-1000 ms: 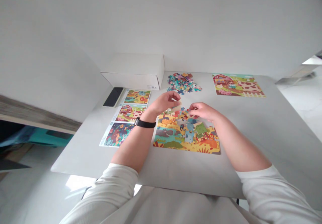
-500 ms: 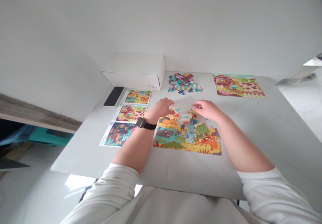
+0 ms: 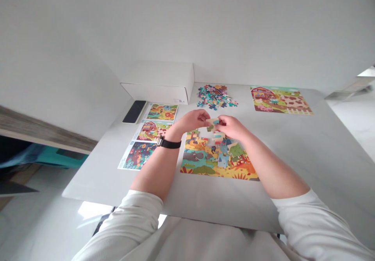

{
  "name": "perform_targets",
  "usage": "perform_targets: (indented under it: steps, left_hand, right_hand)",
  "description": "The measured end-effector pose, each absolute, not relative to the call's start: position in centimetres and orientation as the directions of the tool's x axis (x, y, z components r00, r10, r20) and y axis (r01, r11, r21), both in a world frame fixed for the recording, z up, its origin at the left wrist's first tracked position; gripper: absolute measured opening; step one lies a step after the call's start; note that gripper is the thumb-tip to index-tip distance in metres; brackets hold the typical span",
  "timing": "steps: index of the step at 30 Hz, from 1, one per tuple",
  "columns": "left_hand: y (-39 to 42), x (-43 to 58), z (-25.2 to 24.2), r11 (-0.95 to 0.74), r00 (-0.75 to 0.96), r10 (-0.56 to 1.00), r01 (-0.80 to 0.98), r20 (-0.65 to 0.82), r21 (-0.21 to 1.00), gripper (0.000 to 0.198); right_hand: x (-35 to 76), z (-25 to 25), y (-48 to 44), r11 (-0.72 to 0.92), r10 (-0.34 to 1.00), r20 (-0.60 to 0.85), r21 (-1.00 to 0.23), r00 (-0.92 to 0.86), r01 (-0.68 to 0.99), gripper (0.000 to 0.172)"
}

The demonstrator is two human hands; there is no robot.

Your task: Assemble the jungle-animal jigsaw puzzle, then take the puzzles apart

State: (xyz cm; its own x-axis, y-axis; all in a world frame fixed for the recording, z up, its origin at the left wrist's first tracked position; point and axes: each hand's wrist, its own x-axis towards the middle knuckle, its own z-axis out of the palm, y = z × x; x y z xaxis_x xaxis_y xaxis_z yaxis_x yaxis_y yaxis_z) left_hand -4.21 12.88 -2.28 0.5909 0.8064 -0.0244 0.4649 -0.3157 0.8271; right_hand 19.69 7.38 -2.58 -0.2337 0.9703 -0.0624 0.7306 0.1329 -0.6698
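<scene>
Between my two hands, above the far edge of a partly joined jigsaw puzzle (image 3: 202,170), is a small jigsaw puzzle piece (image 3: 213,123) in cream, blue and green. The fingertips of my left hand (image 3: 193,121) pinch its left side. From the right, my right hand (image 3: 232,126) grips the other side with thumb and fingers. Below them the puzzle shows a hippo, a leopard and yellow ground. Several loose pieces, among them a green one (image 3: 235,150), lie on its middle and right part. My right hand and forearm cover the puzzle's upper right.
A heap of teal puzzle pieces (image 3: 215,97) lies at the back. To its right is a finished farm puzzle (image 3: 281,100). On the left are a white box (image 3: 156,91), a dark phone (image 3: 134,111) and a picture sheet (image 3: 124,157) with three scenes. A white wall bounds the table (image 3: 96,179).
My hands have come together from apart, and a puzzle piece is now held up between them. The piece near my left hand has left the puzzle's upper edge.
</scene>
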Motion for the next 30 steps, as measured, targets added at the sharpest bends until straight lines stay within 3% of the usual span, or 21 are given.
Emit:
perform_targets:
  steps: [3, 6, 9, 14, 18, 21, 25, 30]
  left_hand:
    - [13.0, -5.6, -2.3, -0.363, 0.501, 0.858, 0.749, -0.116, 0.555, 0.045]
    - [13.0, -6.7, -2.3, -0.355, 0.415, 0.868, 0.902, -0.273, 0.245, 0.051]
    - [12.9, -7.0, -2.0, -0.367, 0.399, 0.844, 0.917, -0.358, 0.157, 0.046]
    - [13.1, -7.4, -0.9, -0.362, 0.459, 0.817, 0.88, -0.349, 0.309, 0.039]
    - [13.0, -8.0, 0.4, -0.368, 0.533, 0.815, 0.778, -0.226, 0.509, 0.031]
    - [12.5, -7.9, 1.4, -0.414, 0.6, 0.781, 0.703, -0.17, 0.578, 0.029]
    - [12.0, -7.8, 2.1, -0.427, 0.633, 0.755, 0.671, -0.17, 0.606, 0.027]
    - [12.0, -8.4, 2.3, -0.334, 0.676, 0.712, 0.561, -0.187, 0.757, 0.027]
  right_hand:
    - [20.8, -2.6, 7.4, 0.09, 0.975, -0.129, -0.509, -0.179, 0.856, 0.017]
    - [21.3, -2.9, 7.3, 0.055, 0.992, -0.087, -0.328, -0.088, 0.943, 0.039]
    - [21.0, -3.2, 7.1, 0.043, 0.999, -0.007, -0.268, -0.047, 0.962, 0.053]
    - [20.2, -3.1, 6.9, 0.169, 0.984, 0.018, -0.385, -0.176, 0.907, 0.04]
    - [19.6, -3.5, 6.6, 0.29, 0.946, 0.033, -0.528, -0.323, 0.798, 0.031]
    - [18.8, -3.9, 6.0, 0.346, 0.91, 0.043, -0.63, -0.413, 0.696, 0.029]
    - [17.2, -4.5, 5.2, 0.456, 0.845, 0.058, -0.599, -0.531, 0.659, 0.031]
    - [15.5, -6.0, 4.7, 0.533, 0.822, 0.146, -0.535, -0.55, 0.656, 0.029]
